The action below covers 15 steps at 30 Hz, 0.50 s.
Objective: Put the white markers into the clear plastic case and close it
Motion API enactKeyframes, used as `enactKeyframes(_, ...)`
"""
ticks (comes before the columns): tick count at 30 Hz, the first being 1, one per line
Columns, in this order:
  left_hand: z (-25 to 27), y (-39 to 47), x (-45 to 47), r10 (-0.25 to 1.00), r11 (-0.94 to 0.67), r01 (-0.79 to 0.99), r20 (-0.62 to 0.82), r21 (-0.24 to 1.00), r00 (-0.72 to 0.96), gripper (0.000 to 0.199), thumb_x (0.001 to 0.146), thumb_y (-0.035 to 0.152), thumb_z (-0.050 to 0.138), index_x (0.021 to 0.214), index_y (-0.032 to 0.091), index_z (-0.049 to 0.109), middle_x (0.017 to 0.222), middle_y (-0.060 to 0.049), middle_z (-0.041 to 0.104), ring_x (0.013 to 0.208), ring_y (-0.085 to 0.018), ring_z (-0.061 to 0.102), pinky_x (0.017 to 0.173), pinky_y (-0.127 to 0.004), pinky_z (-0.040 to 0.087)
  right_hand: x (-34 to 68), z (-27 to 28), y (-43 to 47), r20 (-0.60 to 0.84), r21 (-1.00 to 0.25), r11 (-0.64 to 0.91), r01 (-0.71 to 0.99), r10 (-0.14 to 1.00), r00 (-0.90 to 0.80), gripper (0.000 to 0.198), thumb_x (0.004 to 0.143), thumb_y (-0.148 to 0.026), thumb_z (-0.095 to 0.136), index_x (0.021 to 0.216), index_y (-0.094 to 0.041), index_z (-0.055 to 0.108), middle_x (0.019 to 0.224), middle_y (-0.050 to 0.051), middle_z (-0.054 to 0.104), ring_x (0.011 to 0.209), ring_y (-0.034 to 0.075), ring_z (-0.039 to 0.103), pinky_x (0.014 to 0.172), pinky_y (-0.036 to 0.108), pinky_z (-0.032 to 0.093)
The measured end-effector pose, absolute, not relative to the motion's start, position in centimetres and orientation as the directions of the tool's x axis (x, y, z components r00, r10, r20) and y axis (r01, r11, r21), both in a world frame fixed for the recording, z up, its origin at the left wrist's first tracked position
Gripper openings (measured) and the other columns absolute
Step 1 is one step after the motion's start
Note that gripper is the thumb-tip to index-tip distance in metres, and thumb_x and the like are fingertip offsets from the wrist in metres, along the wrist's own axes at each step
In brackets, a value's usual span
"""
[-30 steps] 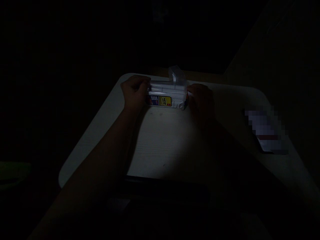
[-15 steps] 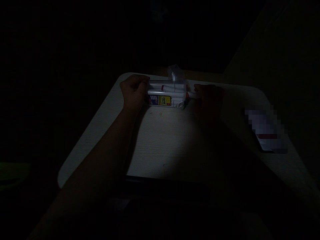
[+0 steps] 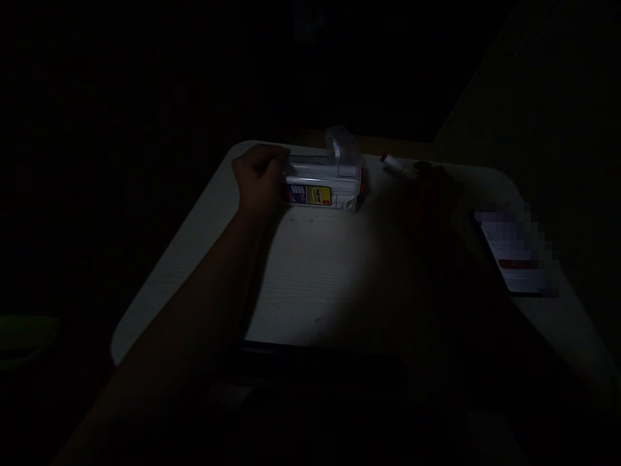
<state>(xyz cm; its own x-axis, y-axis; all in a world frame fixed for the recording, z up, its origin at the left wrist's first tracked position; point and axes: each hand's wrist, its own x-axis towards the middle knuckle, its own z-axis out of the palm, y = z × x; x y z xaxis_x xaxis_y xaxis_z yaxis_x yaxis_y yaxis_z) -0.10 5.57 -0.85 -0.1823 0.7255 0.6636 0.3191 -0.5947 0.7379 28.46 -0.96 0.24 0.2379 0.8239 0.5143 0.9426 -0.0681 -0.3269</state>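
A clear plastic case of markers (image 3: 315, 171) lies on its side on the table, a yellow and blue label on its front. Its transparent flap stands up at the right end, where coloured marker ends show. My left hand (image 3: 259, 178) is closed around the left end of the case. To the right, outside the case, is a white marker with a red end (image 3: 394, 162). Deep in shadow, my right hand (image 3: 429, 191) grips its far end; most of those fingers are hard to make out.
The pale table (image 3: 301, 278) has rounded corners. A phone (image 3: 514, 259) with a lit, pixelated screen lies near the right edge. Something green (image 3: 26, 333) shows at far left. A dark bar-like shape (image 3: 320, 362) runs along the near edge. The surroundings are very dark.
My right hand has moved right, drawing the red-ended marker out of the case. My left hand and the case have stayed almost in place.
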Motion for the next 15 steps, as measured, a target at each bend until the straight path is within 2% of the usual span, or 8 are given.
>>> enactKeyframes(3, -0.9, 5.6, -0.1, 0.726, -0.592, 0.315, 0.661, 0.742, -0.192, 0.014, 0.078, 0.026, 0.059, 0.075, 0.02, 0.072, 0.081, -0.002, 0.072, 0.081, -0.017, 0.068, 0.074, -0.03, 0.053, 28.7, -0.5, -0.6, 0.388, -0.215, -0.328, 0.92, 0.836, 0.388, 0.053, 0.088, -0.023, 0.047, 0.138, -0.006, 0.053, 0.128, 0.029, 0.054, 0.12, 0.045, 0.048, 0.098, 0.072, 0.031)
enactKeyframes(6, -0.9, 5.6, 0.0, 0.727, -0.59, 0.32, 0.66, 0.742, -0.19, 0.014, 0.077, 0.021, 0.058, 0.075, 0.02, 0.072, 0.082, -0.002, 0.073, 0.083, -0.017, 0.069, 0.076, -0.029, 0.054, 28.1, -0.8, -0.8, 0.327, -0.17, -0.321, 0.932, 0.874, 0.361, 0.058, 0.093, -0.029, 0.043, 0.145, -0.003, 0.046, 0.135, 0.03, 0.05, 0.125, 0.047, 0.046, 0.099, 0.074, 0.03)
enactKeyframes(9, -0.7, 5.4, 0.0, 0.736, -0.575, 0.338, 0.651, 0.745, -0.186, 0.015, 0.077, 0.019, 0.057, 0.077, 0.019, 0.072, 0.082, -0.003, 0.072, 0.083, -0.017, 0.069, 0.075, -0.029, 0.054, 27.4, -0.6, -1.3, 0.32, -0.14, -0.335, 0.932, 0.875, 0.363, 0.059, 0.096, -0.03, 0.036, 0.149, -0.004, 0.04, 0.144, 0.026, 0.045, 0.134, 0.042, 0.042, 0.11, 0.069, 0.027)
enactKeyframes(12, -0.6, 5.3, -0.1, 0.746, -0.565, 0.349, 0.644, 0.747, -0.17, 0.015, 0.078, 0.019, 0.056, 0.078, 0.018, 0.071, 0.084, -0.003, 0.072, 0.085, -0.017, 0.069, 0.076, -0.028, 0.054, 27.2, -0.1, -1.5, 0.254, -0.093, -0.401, 0.911, 0.875, 0.412, 0.059, 0.098, -0.03, 0.03, 0.152, -0.006, 0.036, 0.15, 0.022, 0.04, 0.14, 0.038, 0.038, 0.116, 0.065, 0.022)
enactKeyframes(15, -0.7, 5.4, -0.1, 0.743, -0.572, 0.352, 0.65, 0.741, -0.16, 0.016, 0.078, 0.017, 0.054, 0.08, 0.018, 0.071, 0.085, -0.003, 0.071, 0.085, -0.017, 0.068, 0.077, -0.028, 0.054, 27.3, 0.6, -1.6, 0.291, -0.079, -0.347, 0.935, 0.889, 0.354, 0.06, 0.097, -0.03, 0.029, 0.153, -0.008, 0.032, 0.154, 0.02, 0.034, 0.146, 0.036, 0.029, 0.118, 0.065, 0.017)
